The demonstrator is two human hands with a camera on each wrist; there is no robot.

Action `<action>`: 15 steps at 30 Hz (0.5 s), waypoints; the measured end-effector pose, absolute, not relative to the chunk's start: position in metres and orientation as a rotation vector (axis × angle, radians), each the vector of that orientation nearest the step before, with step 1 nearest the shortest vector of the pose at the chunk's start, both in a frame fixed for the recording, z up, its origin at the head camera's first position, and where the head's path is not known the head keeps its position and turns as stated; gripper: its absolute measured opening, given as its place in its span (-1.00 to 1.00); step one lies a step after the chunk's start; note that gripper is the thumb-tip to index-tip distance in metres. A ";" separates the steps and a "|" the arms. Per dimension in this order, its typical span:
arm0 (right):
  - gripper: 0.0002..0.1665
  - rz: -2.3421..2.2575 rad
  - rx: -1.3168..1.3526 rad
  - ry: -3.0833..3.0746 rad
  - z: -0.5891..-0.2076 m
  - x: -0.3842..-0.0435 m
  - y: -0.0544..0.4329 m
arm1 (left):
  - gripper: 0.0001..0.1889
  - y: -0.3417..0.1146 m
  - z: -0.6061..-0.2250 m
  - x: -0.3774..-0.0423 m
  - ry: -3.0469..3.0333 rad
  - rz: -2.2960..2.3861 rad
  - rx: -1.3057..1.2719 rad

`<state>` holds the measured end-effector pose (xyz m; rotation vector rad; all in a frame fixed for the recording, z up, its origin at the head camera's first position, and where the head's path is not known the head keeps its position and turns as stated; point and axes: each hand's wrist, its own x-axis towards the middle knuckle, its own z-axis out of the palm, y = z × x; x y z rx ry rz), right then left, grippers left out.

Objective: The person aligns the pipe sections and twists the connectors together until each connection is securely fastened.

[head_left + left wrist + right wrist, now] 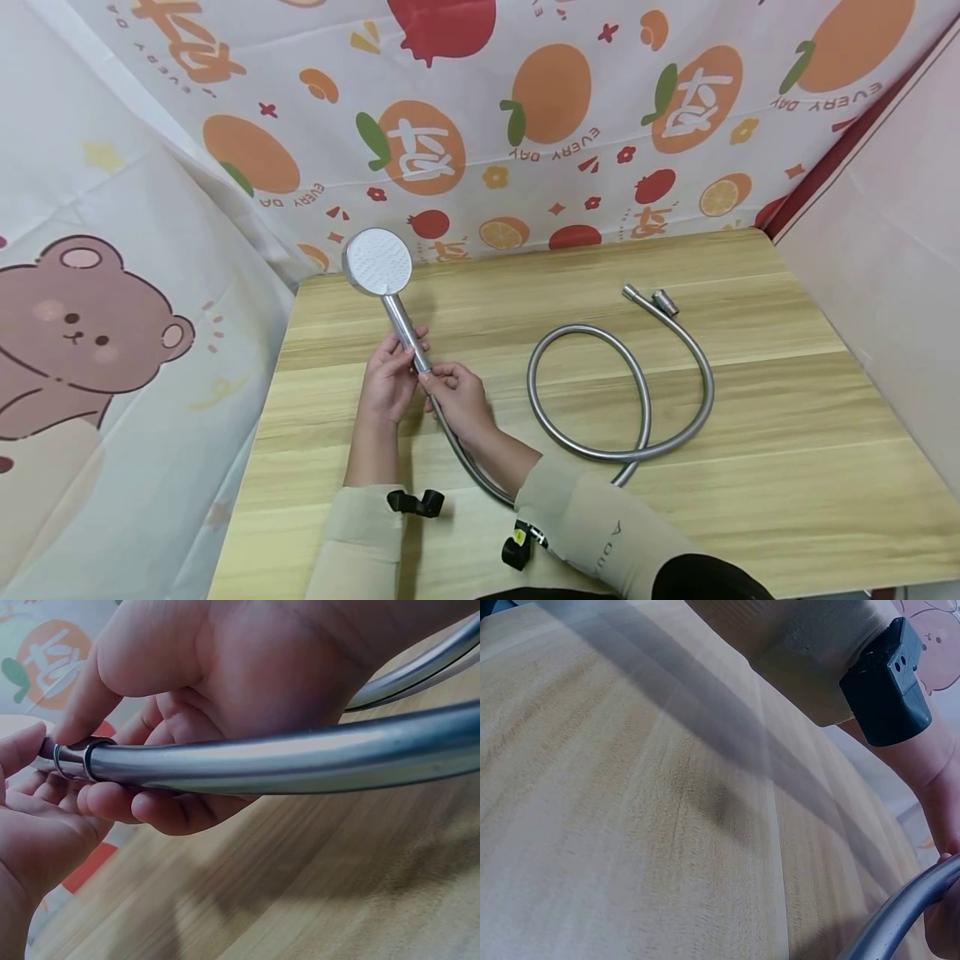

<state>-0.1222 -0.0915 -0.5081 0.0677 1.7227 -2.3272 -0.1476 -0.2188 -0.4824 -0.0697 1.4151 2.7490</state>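
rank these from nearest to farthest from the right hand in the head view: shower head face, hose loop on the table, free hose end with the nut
1. The shower head face, up and to the left of the right hand, above the handle it pinches.
2. The hose loop, lying flat on the table to the right.
3. The free hose end, far right, toward the back of the table.
Ranks 1 and 2 are close.

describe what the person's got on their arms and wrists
Both arms wear long beige sleeves: left sleeve, right sleeve, the right one printed with small dark letters. A black boxy camera mount sits at each wrist: left mount, right mount. The left hand and right hand are bare.
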 end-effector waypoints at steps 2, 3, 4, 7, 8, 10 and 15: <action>-0.73 -2.325 0.066 1.704 -0.507 -0.122 -0.091 | -0.61 -0.220 -0.483 -0.148 1.423 2.747 -0.063; -0.73 -2.323 0.065 1.692 -0.507 -0.122 -0.091 | -0.61 -0.220 -0.483 -0.148 1.425 2.746 -0.059; -0.72 -2.323 0.067 1.679 -0.507 -0.123 -0.091 | -0.61 -0.220 -0.483 -0.148 1.428 2.746 -0.058; -0.70 -2.300 0.061 1.674 -0.509 -0.123 -0.092 | -0.60 -0.221 -0.482 -0.148 1.425 2.746 -0.054; -0.69 -2.289 0.056 1.687 -0.510 -0.124 -0.092 | -0.60 -0.221 -0.482 -0.148 1.424 2.745 -0.050; -0.66 -2.264 0.048 1.734 -0.511 -0.124 -0.093 | -0.60 -0.220 -0.481 -0.148 1.416 2.746 -0.050; -0.59 -2.168 0.010 1.964 -0.513 -0.125 -0.093 | -0.60 -0.219 -0.480 -0.148 1.391 2.749 -0.059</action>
